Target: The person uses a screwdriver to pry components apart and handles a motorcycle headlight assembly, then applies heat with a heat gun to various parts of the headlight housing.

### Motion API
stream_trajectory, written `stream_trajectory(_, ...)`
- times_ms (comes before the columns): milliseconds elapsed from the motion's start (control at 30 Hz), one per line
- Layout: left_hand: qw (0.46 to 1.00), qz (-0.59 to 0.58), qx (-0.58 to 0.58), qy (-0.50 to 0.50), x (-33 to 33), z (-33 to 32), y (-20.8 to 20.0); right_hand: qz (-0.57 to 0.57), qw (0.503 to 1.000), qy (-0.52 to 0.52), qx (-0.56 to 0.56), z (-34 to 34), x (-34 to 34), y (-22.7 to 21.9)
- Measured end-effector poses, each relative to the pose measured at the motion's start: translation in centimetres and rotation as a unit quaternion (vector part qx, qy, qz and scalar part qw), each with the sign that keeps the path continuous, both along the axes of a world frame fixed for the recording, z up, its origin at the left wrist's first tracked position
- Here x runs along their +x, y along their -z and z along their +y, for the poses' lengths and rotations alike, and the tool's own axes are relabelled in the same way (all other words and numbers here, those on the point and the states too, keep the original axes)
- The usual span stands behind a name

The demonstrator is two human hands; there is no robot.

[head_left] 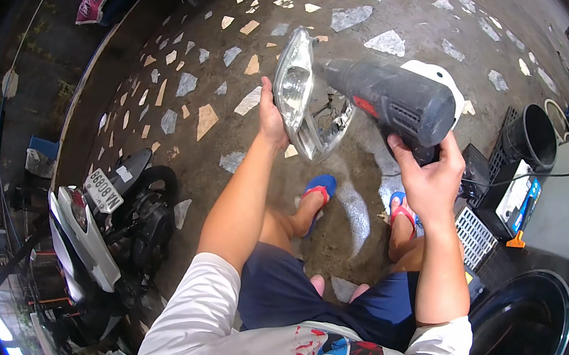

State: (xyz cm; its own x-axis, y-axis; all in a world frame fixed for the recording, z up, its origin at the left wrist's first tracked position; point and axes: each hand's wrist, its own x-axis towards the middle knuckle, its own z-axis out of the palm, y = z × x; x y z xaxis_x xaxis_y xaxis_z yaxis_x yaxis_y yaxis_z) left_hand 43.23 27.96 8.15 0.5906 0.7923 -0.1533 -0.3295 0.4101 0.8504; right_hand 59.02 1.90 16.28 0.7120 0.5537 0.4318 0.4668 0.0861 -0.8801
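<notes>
My left hand (275, 122) grips a clear motorcycle headlight (295, 84) by its left edge, holding it upright above the floor. Its dark inner frame and wiring show on the right side. In my right hand (433, 175) is a black and red heat gun (392, 95), the fingers wrapped round its handle, which is mostly hidden. The nozzle points left at the headlight's edge; whether the two touch I cannot tell. A black cord (543, 182) runs in from the right towards my right hand. Behind the gun, a white rounded piece (443, 76) with holes is partly covered.
A motorcycle (93, 226) stands at the left. On the right are a black bucket (531, 135), a white plastic grate (475, 239), an orange and blue brush (521, 222) and a large black round basin (523, 331). The floor (230, 157) is dark with stone pieces set in it.
</notes>
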Motion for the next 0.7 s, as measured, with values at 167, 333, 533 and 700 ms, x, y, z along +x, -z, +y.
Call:
stream_trajectory(167,0.996,-0.038,0.004,-0.075,-1.2,2.8,2.1,-0.063,0.997,-0.042,-0.019,-0.4,-1.1,-0.6)
stream_trajectory(333,0.989,-0.064,-0.024,-0.129,-1.0,3.0,1.8,-0.116,0.989,-0.069,-0.063,-1.4,-0.7,-0.3)
stream_trajectory(533,0.961,-0.132,-0.011,-0.242,-3.3,5.3,2.2,-0.137,0.98,-0.086,-0.114,-2.4,-0.2,-1.1)
stream_trajectory(700,0.957,-0.142,-0.058,-0.247,-4.9,5.6,1.5,-0.137,0.977,-0.066,-0.151,-3.0,0.7,-1.3)
